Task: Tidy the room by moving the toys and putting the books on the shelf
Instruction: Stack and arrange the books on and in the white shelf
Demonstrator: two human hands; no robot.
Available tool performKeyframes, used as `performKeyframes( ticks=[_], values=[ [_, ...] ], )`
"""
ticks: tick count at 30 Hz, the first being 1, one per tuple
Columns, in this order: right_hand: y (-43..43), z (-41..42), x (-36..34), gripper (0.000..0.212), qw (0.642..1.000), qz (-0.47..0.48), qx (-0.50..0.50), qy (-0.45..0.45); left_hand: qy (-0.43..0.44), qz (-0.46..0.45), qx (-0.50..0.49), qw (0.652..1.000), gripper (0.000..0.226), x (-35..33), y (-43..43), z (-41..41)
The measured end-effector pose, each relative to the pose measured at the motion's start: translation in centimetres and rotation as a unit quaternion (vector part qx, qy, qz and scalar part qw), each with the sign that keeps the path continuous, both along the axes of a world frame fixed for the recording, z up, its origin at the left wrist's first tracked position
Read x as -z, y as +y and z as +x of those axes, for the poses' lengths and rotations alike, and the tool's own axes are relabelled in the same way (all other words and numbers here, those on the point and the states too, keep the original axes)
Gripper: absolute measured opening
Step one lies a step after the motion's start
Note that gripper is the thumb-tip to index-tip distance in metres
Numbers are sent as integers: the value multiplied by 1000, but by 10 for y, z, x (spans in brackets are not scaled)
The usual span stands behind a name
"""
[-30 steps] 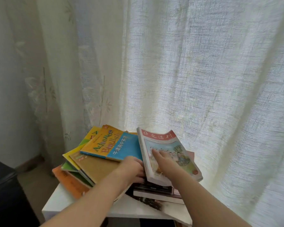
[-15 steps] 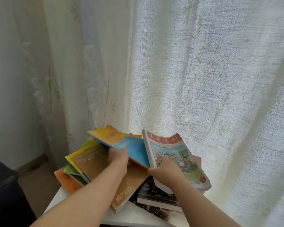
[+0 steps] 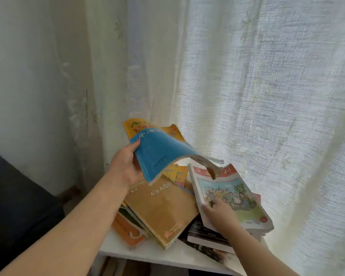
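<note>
Above book pile [image 3: 161, 208] on white worktop [image 3: 147, 251], we are holding blue book [image 3: 159, 154] in left hand [image 3: 126, 166], pinching one edge. It is sagging: thin, light, floppy. We are thinking spine side holds better. With right hand [image 3: 217, 214] we are gripping corner of picture book [image 3: 231, 196] on pile.

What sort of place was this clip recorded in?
Probably a room in a home: sheer curtains lit by daylight, and a heap of schoolbooks on a small white table.

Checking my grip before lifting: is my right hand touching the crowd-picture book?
Touching. The head view shows the right hand pinching the crowd-picture book at its near corner, thumb on the cover.
</note>
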State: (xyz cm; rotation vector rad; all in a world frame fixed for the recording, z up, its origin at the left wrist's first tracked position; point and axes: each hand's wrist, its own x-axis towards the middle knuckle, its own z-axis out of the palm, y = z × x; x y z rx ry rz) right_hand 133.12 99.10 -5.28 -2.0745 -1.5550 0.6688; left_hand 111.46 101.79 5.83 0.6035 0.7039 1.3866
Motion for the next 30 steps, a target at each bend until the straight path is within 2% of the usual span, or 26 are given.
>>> performKeyframes(
  ticks=[3,6,10,12,14,16,18,19,20,22,23,25,27,28,30],
  values=[
    [-10,17,-4,33,973,73,96,199,-18,-11,37,999,27,4,-2,14],
    [-11,37,-4,29,935,118,188,276,-20,1,66,998,28,3,-1,39],
    [-22,57,-9,19,864,169,273,387,-36,1,129,991,33,2,9,78],
    [-27,67,-10,21,833,190,293,429,6,-41,150,988,31,18,14,98],
    [-29,72,-12,24,817,210,302,443,122,-80,153,977,24,46,23,115],
    [-30,75,-12,24,850,224,295,374,306,-91,101,942,32,78,40,129],
    [-32,74,-12,28,909,223,257,243,522,-94,21,848,31,97,46,136],
    [-34,73,-10,36,935,218,236,153,583,-99,1,806,32,100,46,139],
    [-35,71,-8,41,953,210,208,67,608,-96,-7,788,34,103,49,141],
    [-33,63,-7,41,970,199,131,-48,619,-82,-4,781,38,99,50,141],
    [-31,58,-6,41,976,186,82,-73,629,-72,12,774,39,98,49,138],
    [-26,46,-4,43,990,125,-21,-65,650,-58,56,756,40,100,45,127],
    [-21,34,-2,46,991,59,-95,-79,672,-43,65,736,36,102,34,106],
    [-18,24,1,47,986,48,-115,-110,696,-34,51,715,35,104,30,90],
    [-14,10,3,47,979,51,-124,-156,760,-24,19,650,36,107,19,65]
  ],
)
